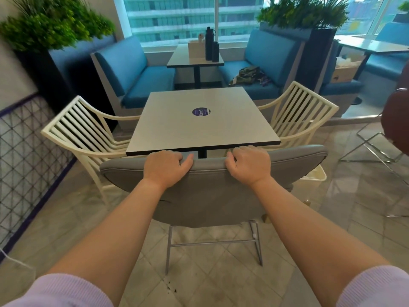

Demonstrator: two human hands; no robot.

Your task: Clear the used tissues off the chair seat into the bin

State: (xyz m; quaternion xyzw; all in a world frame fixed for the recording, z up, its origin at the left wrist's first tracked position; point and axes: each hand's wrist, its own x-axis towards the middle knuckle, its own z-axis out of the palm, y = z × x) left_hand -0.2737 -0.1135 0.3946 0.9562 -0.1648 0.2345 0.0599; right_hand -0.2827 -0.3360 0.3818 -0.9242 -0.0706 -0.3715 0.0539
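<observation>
Right now both hands grip the top edge of the grey chair (210,187) backrest: the left hand (166,167) curls over it left of the middle, thumb hooked over the rim, and the right hand (251,163) curls over it right of the middle, fingers folded over the front side. The chair stands tucked against the near edge of the square table (205,116), its backrest top just under that edge, so the seat is hidden from view and no tissues can be seen on it. A white bin (315,175) shows just past the chair's right end, on the floor by the table's near right corner; only its rim and a bit of wall are visible, and its contents are probably pale, though the view is too partial to tell. On the table's middle sits a round purple sticker (201,112). Cream slatted chairs stand at the table's left edge (88,131) and right edge (301,116). Beyond the far edge are blue booth seats (141,78) and a second table carrying dark bottles (211,46).
</observation>
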